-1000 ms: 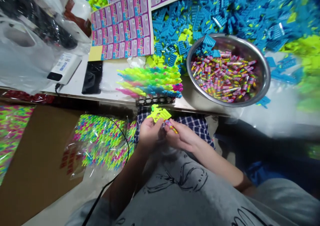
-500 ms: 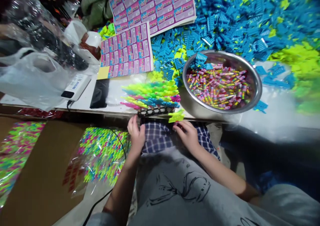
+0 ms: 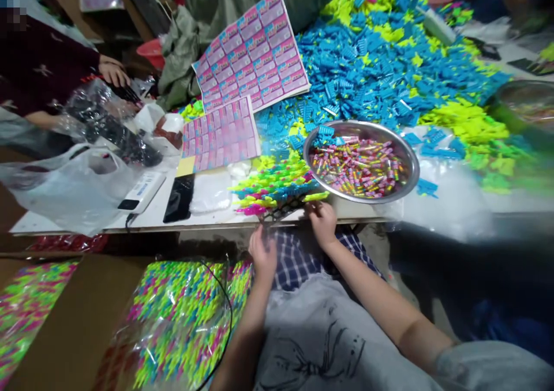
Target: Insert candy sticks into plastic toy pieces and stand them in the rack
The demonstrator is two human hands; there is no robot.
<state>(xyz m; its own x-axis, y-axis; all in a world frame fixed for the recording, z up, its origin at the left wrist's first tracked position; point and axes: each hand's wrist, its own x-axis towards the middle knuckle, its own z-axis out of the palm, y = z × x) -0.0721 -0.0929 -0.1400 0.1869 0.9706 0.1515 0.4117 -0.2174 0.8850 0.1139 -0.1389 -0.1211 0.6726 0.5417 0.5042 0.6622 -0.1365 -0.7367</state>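
At the table's front edge a black rack [image 3: 286,207] with round holes stands at a slant. Rows of yellow-green, blue and pink plastic pieces [image 3: 274,180] are packed in it. My right hand [image 3: 324,222] is closed at the rack's right end, its fingertips pinching a flat yellow-green plastic piece [image 3: 317,196]. Just below the rack's left end is my left hand [image 3: 263,252], blurred, fingers stretched upward and thumb apart. Whether it touches the rack I cannot tell. Right of the rack, a steel bowl [image 3: 415,175] holds many small pink-and-yellow wrapped candy tubes [image 3: 359,166].
Blue plastic pieces [image 3: 367,74] heap across the back, with yellow-green ones [image 3: 463,123] at right. Printed label sheets [image 3: 255,51], a black phone [image 3: 178,198] and a white device [image 3: 142,192] lie leftward. Bagged pieces [image 3: 182,299] fill a carton below. Another person's hand [image 3: 113,71] shows at far left.
The view has shifted, showing more of the table's far side. The rack now slants, its left end nearer me. The right hand's yellow-green piece has come close against the rack's right end.
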